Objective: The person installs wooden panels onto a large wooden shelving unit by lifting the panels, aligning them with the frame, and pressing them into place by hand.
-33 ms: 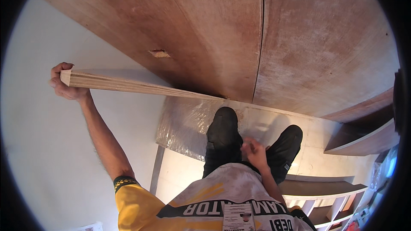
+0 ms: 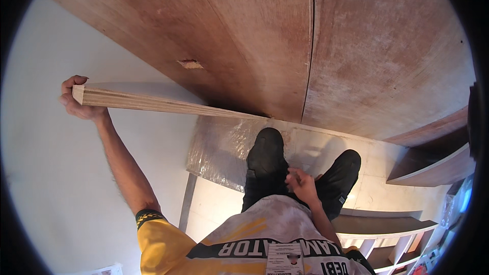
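My left hand (image 2: 89, 112) grips the near end of a long pale plywood board (image 2: 147, 102), seen along its layered edge. The board runs right to the foot of large brown wood panels (image 2: 229, 40), alongside a white wall (image 2: 56, 153). My right hand (image 2: 303, 186) is between my knees near my dark trousers, fingers curled and slightly blurred; I cannot make out what, if anything, they hold. A clear plastic sheet (image 2: 214, 153) lies on the floor beneath the board, left of my knees.
A curved wooden cabinet piece (image 2: 423, 168) stands at the right by the panels. A low shelving unit (image 2: 382, 223) is behind me at lower right. Pale floor tiles (image 2: 379, 183) extend around my legs. The left-hand panel has a small chipped hole (image 2: 191, 63).
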The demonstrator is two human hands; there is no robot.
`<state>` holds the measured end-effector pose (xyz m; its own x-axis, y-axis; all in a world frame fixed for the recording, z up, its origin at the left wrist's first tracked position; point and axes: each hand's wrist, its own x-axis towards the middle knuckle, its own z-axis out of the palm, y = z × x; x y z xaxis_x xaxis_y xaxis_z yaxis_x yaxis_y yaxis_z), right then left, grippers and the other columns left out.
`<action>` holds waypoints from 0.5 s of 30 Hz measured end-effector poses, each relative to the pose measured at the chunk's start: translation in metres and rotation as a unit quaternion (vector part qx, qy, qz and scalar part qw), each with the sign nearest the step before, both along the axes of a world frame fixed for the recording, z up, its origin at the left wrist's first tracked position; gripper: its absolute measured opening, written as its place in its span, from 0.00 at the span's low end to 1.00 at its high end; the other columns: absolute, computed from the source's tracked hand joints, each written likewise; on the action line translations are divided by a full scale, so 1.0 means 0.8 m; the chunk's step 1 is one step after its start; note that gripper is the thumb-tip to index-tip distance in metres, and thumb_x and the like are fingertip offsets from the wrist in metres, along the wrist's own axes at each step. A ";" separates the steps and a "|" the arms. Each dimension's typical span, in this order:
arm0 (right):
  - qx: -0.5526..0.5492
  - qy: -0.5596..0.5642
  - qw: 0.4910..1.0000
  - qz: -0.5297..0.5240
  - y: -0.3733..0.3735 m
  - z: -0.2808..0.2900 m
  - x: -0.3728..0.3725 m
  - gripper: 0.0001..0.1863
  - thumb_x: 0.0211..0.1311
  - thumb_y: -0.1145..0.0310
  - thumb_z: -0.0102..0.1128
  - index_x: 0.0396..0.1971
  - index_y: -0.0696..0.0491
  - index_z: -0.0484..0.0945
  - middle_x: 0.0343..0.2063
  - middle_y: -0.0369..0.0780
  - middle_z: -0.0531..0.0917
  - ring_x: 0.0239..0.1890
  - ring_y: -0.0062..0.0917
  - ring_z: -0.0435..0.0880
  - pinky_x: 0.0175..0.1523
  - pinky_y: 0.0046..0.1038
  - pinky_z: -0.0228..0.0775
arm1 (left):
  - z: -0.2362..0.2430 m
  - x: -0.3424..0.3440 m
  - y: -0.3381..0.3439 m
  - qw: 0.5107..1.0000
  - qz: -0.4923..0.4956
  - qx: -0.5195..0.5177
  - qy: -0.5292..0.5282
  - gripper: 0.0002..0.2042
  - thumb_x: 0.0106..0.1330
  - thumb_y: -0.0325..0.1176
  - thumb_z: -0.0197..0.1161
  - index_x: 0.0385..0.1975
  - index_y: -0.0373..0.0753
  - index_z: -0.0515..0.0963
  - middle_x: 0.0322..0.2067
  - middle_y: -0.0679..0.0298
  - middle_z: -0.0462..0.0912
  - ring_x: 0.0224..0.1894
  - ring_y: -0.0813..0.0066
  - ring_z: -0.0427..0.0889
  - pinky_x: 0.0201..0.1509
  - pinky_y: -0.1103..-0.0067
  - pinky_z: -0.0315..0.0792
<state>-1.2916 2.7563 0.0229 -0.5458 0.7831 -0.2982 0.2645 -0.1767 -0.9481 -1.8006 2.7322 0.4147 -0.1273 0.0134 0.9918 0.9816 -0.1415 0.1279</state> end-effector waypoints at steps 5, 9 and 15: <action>0.184 -0.076 0.975 0.102 0.040 0.019 0.004 0.16 0.66 0.66 0.65 0.51 0.53 0.81 0.29 0.48 0.88 0.33 0.42 0.90 0.38 0.39 0.81 | -0.011 -0.020 -0.012 0.996 -0.074 -0.029 -0.031 0.28 0.80 0.50 0.34 0.33 0.31 0.75 0.31 0.54 0.79 0.37 0.63 0.77 0.45 0.67 0.72; 0.209 -0.065 0.974 0.066 0.092 0.025 0.003 0.15 0.65 0.69 0.65 0.51 0.54 0.80 0.28 0.47 0.88 0.30 0.44 0.88 0.36 0.39 0.78 | -0.012 -0.013 0.005 0.999 -0.042 0.014 0.008 0.30 0.78 0.50 0.35 0.27 0.30 0.74 0.30 0.54 0.80 0.30 0.67 0.77 0.35 0.74 0.72; 0.226 -0.060 0.971 0.054 0.091 0.026 -0.008 0.14 0.66 0.70 0.65 0.50 0.54 0.81 0.23 0.46 0.85 0.25 0.42 0.86 0.32 0.37 0.75 | -0.018 -0.035 -0.008 0.997 -0.072 0.030 -0.007 0.24 0.75 0.45 0.41 0.33 0.29 0.77 0.28 0.56 0.81 0.31 0.68 0.80 0.36 0.73 0.76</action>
